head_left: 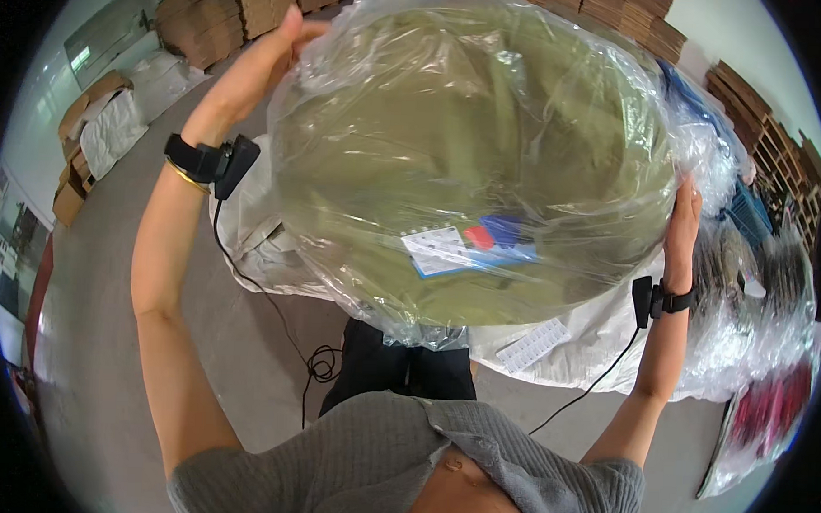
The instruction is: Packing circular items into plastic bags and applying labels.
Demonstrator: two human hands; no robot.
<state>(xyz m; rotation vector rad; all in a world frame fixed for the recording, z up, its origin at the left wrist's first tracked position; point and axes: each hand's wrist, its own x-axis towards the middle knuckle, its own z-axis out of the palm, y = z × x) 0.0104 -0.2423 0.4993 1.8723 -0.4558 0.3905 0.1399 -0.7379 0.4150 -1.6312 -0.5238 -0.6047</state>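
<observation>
A large round, flat olive-green bundle (pixel 406 139) in a clear plastic bag (pixel 337 281) fills the middle of the view. My left hand (pixel 287 49) is at its upper left edge, with the fingers partly hidden behind the plastic. On the opposite edge, my right hand (pixel 685 212) grips the bag from the side, its fingertips mostly out of sight. Under the film lie a white and blue printed card (pixel 435 250) and small red and blue pieces (pixel 495 230). Each wrist wears a black strap with a small cabled device.
White sacking (pixel 597 358) spreads beneath and to the right, with a white sheet of small labels (pixel 532 345) on it. Plastic-wrapped goods (pixel 744 295) stand at the right. Flattened cardboard stacks (pixel 197 18) line the back. A black cable (pixel 321 366) coils on the floor near my legs.
</observation>
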